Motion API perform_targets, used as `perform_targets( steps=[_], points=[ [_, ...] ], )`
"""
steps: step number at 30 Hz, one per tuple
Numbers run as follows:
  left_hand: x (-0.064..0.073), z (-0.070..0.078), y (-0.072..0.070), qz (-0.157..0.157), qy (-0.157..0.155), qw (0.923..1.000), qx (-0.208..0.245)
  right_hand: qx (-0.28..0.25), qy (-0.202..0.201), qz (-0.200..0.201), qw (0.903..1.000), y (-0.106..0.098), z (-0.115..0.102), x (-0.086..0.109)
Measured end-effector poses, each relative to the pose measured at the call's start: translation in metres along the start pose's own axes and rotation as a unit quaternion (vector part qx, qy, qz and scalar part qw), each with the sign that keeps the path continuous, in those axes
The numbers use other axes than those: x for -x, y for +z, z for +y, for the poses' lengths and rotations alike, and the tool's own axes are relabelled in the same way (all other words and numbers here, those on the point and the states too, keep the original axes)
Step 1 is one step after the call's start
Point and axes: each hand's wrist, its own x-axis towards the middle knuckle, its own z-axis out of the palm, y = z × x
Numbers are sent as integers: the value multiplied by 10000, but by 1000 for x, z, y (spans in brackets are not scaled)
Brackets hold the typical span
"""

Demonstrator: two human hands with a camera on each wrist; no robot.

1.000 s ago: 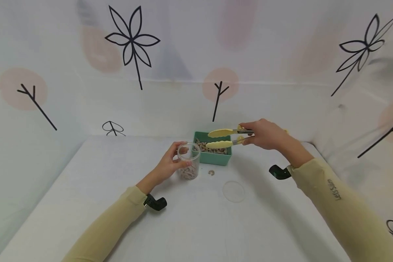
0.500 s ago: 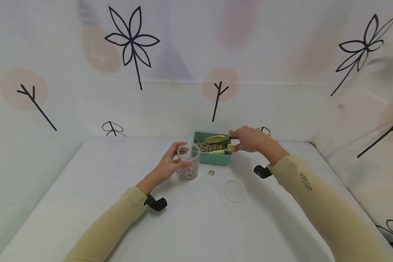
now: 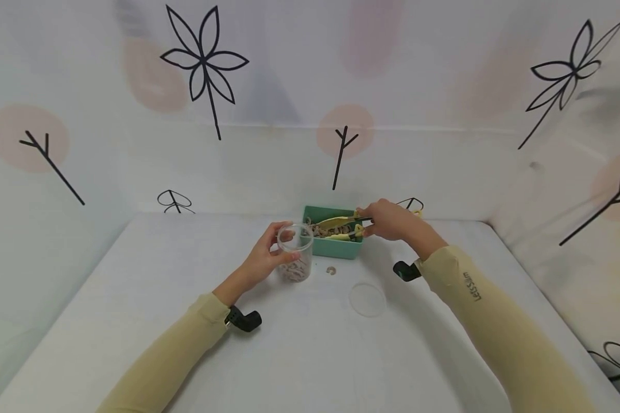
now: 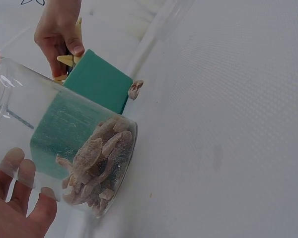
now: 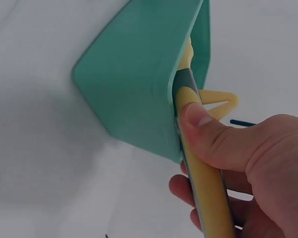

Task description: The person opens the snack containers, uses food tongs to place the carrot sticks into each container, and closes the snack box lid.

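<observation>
A clear plastic cup (image 3: 295, 252), partly filled with pale brown dried pieces (image 4: 97, 166), stands upright on the table. My left hand (image 3: 260, 258) grips it from the left, thumb in front and fingers behind. My right hand (image 3: 390, 221) holds yellow-tipped tongs (image 3: 336, 222), whose heads reach down into a green rectangular box (image 3: 336, 249). More of the same pieces lie in that box, around the tong tips. In the right wrist view the thumb presses the yellow handle (image 5: 206, 183) against the box rim; the tips are hidden inside the box.
One loose piece (image 3: 331, 270) lies on the white table (image 3: 299, 344) just in front of the box. A round clear lid (image 3: 367, 299) lies flat to its right. Behind the box rises a patterned white cloth backdrop (image 3: 268, 166).
My right hand has come left and down, taking the tongs from above the box into the pieces. My left hand and the cup have stayed put.
</observation>
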Motion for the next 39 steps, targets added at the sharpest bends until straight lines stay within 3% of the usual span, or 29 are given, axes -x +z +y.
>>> perform_targets(
  steps=[10, 19, 29, 39],
  points=[
    [1, 2, 0, 16, -80, 9999, -101, -177, 138, 203, 9995, 9, 2, 2],
    [2, 1, -2, -27, -8, 9999, -155, -28, -147, 665, 9977, 14, 1, 10],
    [1, 3, 0, -92, -64, 9998, -140, 145, -184, 933, 9954, 7, 7, 21],
    [0, 1, -1, -38, -151, 9998, -111, -10, -33, 1139, 9935, -11, 16, 32]
  ],
)
